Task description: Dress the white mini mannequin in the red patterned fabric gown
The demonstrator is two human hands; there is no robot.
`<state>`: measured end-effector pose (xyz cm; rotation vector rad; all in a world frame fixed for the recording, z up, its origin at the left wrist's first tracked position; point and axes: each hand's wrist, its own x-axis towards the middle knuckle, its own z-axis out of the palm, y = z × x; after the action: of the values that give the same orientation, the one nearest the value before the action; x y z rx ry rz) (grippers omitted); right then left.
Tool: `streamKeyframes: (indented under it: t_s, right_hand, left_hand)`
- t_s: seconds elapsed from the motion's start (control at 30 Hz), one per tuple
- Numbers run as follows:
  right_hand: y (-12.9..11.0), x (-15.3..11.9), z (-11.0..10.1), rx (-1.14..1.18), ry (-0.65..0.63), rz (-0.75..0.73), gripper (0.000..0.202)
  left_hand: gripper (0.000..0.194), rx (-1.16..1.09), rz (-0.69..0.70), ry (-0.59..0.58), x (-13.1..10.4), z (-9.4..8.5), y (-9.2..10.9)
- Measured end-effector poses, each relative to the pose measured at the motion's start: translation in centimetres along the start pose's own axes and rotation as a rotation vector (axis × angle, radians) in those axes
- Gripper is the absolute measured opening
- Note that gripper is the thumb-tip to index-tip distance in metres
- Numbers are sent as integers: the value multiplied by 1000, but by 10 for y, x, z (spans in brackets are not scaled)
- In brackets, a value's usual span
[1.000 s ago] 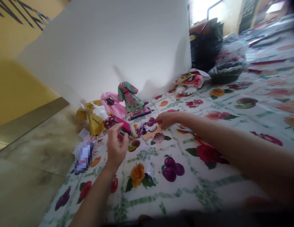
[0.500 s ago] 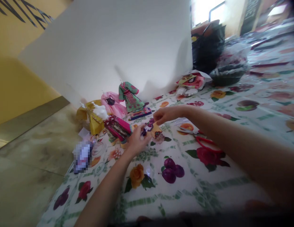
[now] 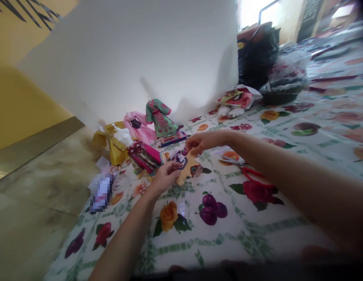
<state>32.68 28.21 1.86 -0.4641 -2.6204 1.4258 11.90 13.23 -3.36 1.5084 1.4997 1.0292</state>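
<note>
A small yellow doll garment [image 3: 186, 170] with dark purple trim and a patterned patch lies low over the table, its short limb-like flaps spread out. My right hand [image 3: 201, 141] pinches its upper edge from above, fingers curled. At its left side, my left hand [image 3: 166, 175] holds the edge between fingers and thumb. Close to my left hand lies a magenta doll dress [image 3: 146, 156] with a brown patterned front panel. Behind it are a pink doll dress [image 3: 140, 130], a green doll robe [image 3: 159, 117] and a yellow doll dress [image 3: 115, 150].
Scissors [image 3: 232, 160] with red handles rest right of my hands, under my right forearm. A white board [image 3: 158, 50] stands behind. A black bag [image 3: 257, 58], a plastic-covered bowl [image 3: 283, 91] and a pink bundle [image 3: 239, 97] sit at back right. The floral tablecloth's [image 3: 204, 249] edge drops away left.
My left hand has shifted slightly left and down, uncovering more of the yellow garment, which now lies more spread out. My right hand keeps its pinch on the upper edge.
</note>
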Motion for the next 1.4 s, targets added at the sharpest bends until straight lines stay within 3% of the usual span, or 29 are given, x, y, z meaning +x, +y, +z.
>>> streamKeyframes:
  t_s: [0.17,0.63,1.1,1.4]
  right_hand:
    - [3,5,4,-9,-37,-15,28]
    - [8,10,12,-158,-35,72,19]
    - [8,9,15,-184,-48,172,18]
    - [11,10,7,-504,188,193,30]
  left_hand:
    - [23,21,9,49,-7,-5,-5]
    - [23,131,64,73,-8,-11,-27]
    - [28,199,40,41,-13,-5,-22]
    - [30,249,27,73,-13,-5,-23]
